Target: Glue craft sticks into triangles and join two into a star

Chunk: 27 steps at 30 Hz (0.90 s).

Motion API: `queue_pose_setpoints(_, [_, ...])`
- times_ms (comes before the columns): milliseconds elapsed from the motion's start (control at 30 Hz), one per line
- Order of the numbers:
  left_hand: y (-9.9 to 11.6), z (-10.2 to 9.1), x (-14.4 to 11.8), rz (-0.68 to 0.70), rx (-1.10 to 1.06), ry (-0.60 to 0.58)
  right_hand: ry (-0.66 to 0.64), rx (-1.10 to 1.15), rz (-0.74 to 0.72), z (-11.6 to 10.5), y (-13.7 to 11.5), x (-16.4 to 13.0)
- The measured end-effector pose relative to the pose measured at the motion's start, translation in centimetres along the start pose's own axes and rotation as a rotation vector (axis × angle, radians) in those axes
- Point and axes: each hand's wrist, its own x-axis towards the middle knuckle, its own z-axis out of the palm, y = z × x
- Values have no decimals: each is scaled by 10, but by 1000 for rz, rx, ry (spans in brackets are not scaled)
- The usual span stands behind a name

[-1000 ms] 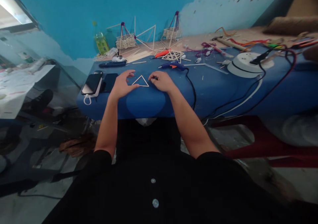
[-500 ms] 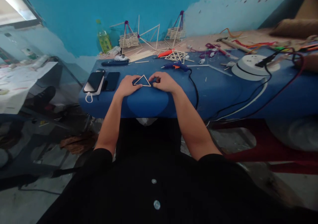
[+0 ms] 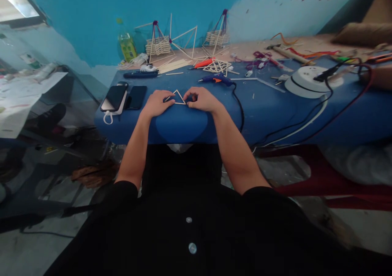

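Observation:
A small triangle of thin wooden sticks (image 3: 181, 97) lies on the blue tabletop in front of me. My left hand (image 3: 156, 103) grips its left corner between thumb and fingers, covering that end. At the right corner is my right hand (image 3: 203, 99), its fingers curled with thumb and fingertips closed on the corner. Just beyond that hand lies a dark blue glue gun (image 3: 217, 79) with an orange trigger, its nozzle pointing left. Behind it sits a flat lattice of joined sticks (image 3: 218, 66), next to an orange-red tool (image 3: 204, 63).
Two phones, one (image 3: 114, 98) on a white power bank and another (image 3: 136, 97) flat, lie left. A bottle (image 3: 127, 47) and stick structures (image 3: 158, 47) stand by the wall. Right are a white cable-reel socket (image 3: 310, 82), trailing cords, a hammer (image 3: 292, 54) and another person's hand (image 3: 378, 78).
The left hand has shifted slightly and covers more of the triangle's left corner. The right hand stays at the right corner. The view has moved a little.

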Motion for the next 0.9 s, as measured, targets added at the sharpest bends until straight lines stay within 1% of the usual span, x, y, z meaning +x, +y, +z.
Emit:
queue_pose_setpoints(133, [14,-2,1,-35,126,-51,1,1,1,0,-1,0])
queue_pose_setpoints(267, [23,-2,6,-42,179,-96,16,5,2,1,0,0])
queue_pose_setpoints(367, [24,0,9,-12,203,-110,18,3,14,2,1,0])
queue_pose_setpoints(467, [24,2,10,-9,229,-114,20,4,2,3,2,0])
queue_pose_setpoints(567, [24,3,9,-13,227,-113,27,5,-14,3,3,0])
queue_pose_setpoints(700, [24,4,8,10,232,-105,28,-2,3,3,2,0])
queue_pose_setpoints(900, [24,5,7,2,205,-90,27,-18,-1,3,0,-1])
